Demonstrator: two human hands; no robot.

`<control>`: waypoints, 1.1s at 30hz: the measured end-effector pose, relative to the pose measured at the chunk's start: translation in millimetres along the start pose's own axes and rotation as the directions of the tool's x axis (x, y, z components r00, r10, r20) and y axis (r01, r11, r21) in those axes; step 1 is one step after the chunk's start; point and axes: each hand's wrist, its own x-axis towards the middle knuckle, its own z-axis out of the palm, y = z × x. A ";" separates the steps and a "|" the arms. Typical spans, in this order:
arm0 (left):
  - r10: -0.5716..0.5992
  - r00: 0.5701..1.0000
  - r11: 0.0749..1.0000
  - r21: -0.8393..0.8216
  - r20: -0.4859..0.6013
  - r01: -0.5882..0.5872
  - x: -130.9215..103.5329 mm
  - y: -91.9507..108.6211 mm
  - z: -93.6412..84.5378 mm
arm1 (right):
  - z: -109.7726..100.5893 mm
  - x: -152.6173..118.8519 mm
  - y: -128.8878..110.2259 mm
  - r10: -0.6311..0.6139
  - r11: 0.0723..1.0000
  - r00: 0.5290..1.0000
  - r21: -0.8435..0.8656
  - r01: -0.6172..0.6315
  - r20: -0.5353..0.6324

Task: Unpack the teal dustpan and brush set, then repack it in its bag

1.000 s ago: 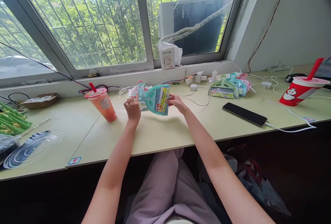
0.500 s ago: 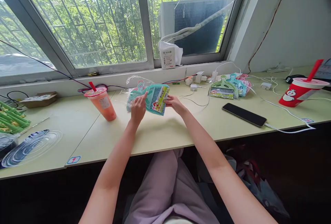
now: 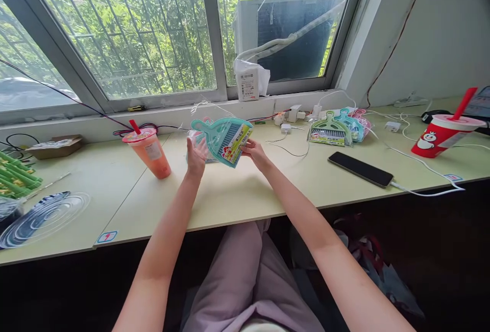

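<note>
A teal mini dustpan and brush set point(image 3: 221, 138) with a yellow-green printed label is held up over the table, tilted, its handle toward the upper left. My right hand point(image 3: 255, 152) pinches its lower right edge between thumb and fingers. My left hand point(image 3: 196, 157) is open beside the handle, its palm turned toward the set and its thumb apart; whether it touches is unclear. Behind the set, another plastic-wrapped set point(image 3: 210, 158) lies on the table, mostly hidden. Clear plastic wrap point(image 3: 209, 104) sticks up behind the handle.
A tilted-looking orange drink cup point(image 3: 149, 153) stands left of my hands. To the right are packed green, blue and pink dustpan sets point(image 3: 331, 132), a phone point(image 3: 360, 169) on a white cable, and a red cup point(image 3: 440, 138). Chargers point(image 3: 294, 114) lie by the window sill.
My left hand has come off the dustpan's front, moved slightly left and opened. The dustpan set has tilted further, and its handle now shows. My right hand keeps its hold.
</note>
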 end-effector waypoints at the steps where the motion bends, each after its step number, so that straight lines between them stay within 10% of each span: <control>1: -0.028 0.994 0.997 -0.073 0.105 0.036 2.5 -4.5 0.5 | 1.8 0.2 1.9 -0.005 1.000 1.000 -0.001 0.005 0.004; 13: -0.123 0.901 0.962 -0.175 0.416 0.211 -12.7 -26.6 13.4 | 8.1 -0.9 8.3 -0.022 0.999 0.997 0.030 0.024 -0.075; 33: -0.125 0.921 0.992 0.016 0.368 0.128 -20.7 -20.9 19.7 | 8.5 6.6 9.3 0.146 0.989 0.952 0.045 -0.139 -0.270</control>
